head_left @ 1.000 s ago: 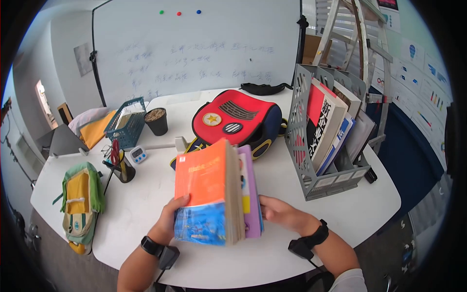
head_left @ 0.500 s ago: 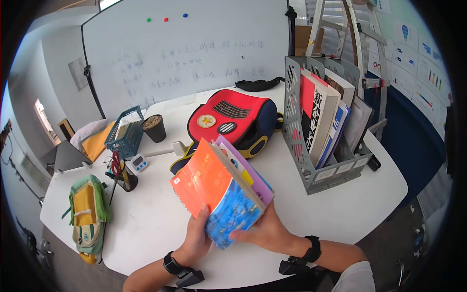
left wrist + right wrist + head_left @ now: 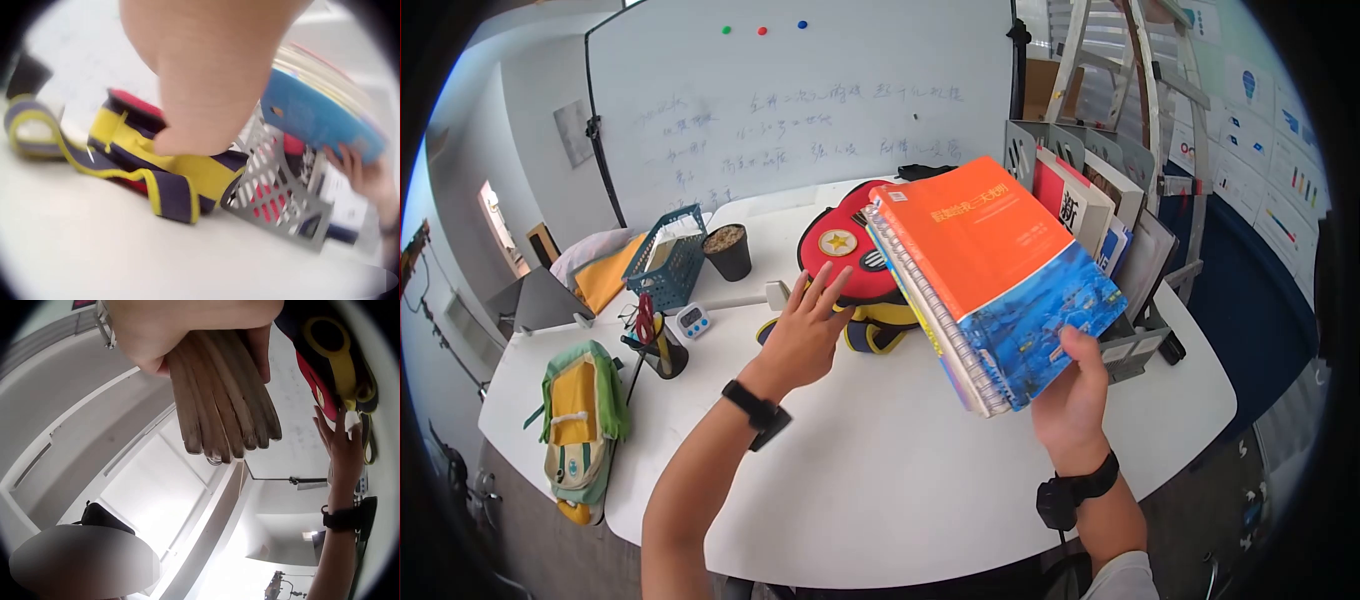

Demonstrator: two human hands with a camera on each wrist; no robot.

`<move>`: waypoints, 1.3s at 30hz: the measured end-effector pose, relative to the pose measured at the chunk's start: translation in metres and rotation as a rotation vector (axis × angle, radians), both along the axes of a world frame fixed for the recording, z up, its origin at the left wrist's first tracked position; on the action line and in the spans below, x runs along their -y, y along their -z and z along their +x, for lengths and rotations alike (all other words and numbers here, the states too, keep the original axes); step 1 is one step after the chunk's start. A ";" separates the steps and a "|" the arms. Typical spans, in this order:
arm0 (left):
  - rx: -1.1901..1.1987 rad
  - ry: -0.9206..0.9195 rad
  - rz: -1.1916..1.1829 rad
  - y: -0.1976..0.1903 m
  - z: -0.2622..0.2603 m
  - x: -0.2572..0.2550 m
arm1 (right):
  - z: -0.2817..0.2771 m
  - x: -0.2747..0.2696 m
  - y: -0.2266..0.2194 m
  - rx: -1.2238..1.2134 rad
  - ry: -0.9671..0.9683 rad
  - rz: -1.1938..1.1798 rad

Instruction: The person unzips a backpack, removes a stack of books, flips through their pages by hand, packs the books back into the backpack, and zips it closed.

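In the head view my right hand (image 3: 1075,405) grips a stack of books (image 3: 1000,270) by its lower right corner. The thumb lies on the orange and blue top cover, and a spiral binding shows along the left side. Page edges of several books (image 3: 219,400) fill the upper right wrist view. My left hand (image 3: 802,345) is off the books, fingers spread, in front of the red and navy backpack (image 3: 825,265). Yellow-edged straps of the backpack (image 3: 206,181) appear beneath that hand in the left wrist view. The stack covers part of the backpack.
A grey file rack (image 3: 1135,350) with upright books stands at the right, partly behind the stack. On the left are a green and yellow small bag (image 3: 580,425), a pen holder (image 3: 662,350), a timer (image 3: 693,320), a plant pot (image 3: 728,255) and a blue basket (image 3: 665,260).
Both hands held the books before; the left hand has let go and moved up toward the backpack. The right hand has carried the stack up and right, tilting it.
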State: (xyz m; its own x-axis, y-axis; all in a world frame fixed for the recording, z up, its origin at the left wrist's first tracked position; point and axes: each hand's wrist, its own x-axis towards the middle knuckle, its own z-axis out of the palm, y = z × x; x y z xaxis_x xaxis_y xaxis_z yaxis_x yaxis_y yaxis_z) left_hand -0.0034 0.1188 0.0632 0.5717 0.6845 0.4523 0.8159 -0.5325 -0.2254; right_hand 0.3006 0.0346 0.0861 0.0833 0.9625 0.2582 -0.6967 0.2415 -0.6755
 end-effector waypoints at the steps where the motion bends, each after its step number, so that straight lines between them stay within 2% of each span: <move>1: -0.053 -0.020 0.013 0.004 0.001 -0.009 | 0.002 0.000 0.001 0.005 0.004 -0.001; 3: -0.099 -0.037 0.030 0.009 0.003 -0.022 | 0.005 -0.004 0.003 0.011 0.000 0.003; 5: -0.118 -0.047 -0.112 0.005 0.004 -0.030 | 0.005 -0.008 0.008 0.032 0.024 0.006; 7: -0.104 -0.047 -0.118 0.000 0.004 -0.032 | 0.007 -0.008 0.010 0.047 0.045 0.000; 10: 0.285 0.045 -0.341 -0.019 -0.009 -0.033 | 0.005 -0.007 0.011 0.051 0.033 -0.023; 11: 0.283 0.047 -0.338 -0.029 -0.009 -0.030 | 0.006 -0.008 0.014 0.043 0.014 -0.021; 13: 0.660 0.180 -0.492 -0.050 -0.005 -0.019 | 0.005 -0.003 0.015 0.045 -0.003 -0.007; 14: 0.692 0.287 -0.416 -0.066 0.005 -0.009 | 0.004 0.003 0.014 0.034 0.005 -0.031; 15: 0.656 0.298 -0.354 -0.073 0.004 -0.010 | 0.005 0.010 0.012 0.028 0.015 -0.057; 17: 0.696 0.233 -0.409 -0.098 0.012 0.000 | 0.009 0.029 0.010 0.048 -0.008 -0.062; 19: 0.638 0.260 -0.295 -0.107 0.015 -0.001 | 0.011 0.050 0.007 0.063 -0.084 -0.138; 23: 0.601 0.285 -0.316 -0.132 0.030 0.005 | 0.016 0.077 0.024 0.099 -0.136 -0.143; 25: 0.579 0.308 -0.311 -0.134 0.037 0.004 | 0.009 0.089 0.021 0.247 -0.010 -0.138; 27: 0.568 0.347 -0.309 -0.137 0.042 0.003 | 0.004 0.091 0.015 0.255 -0.032 -0.111; 31: 0.587 0.313 -0.367 -0.144 0.059 0.007 | 0.003 0.095 0.020 0.212 -0.098 -0.155; 34: 0.558 0.395 -0.420 -0.149 0.069 0.022 | -0.003 0.090 0.010 0.205 -0.116 -0.274; 36: 0.468 0.417 -0.481 -0.152 0.073 0.031 | -0.002 0.080 0.011 0.063 -0.276 -0.471; 39: 0.396 0.432 -0.546 -0.156 0.070 0.041 | -0.018 0.075 -0.003 0.054 -0.196 -0.403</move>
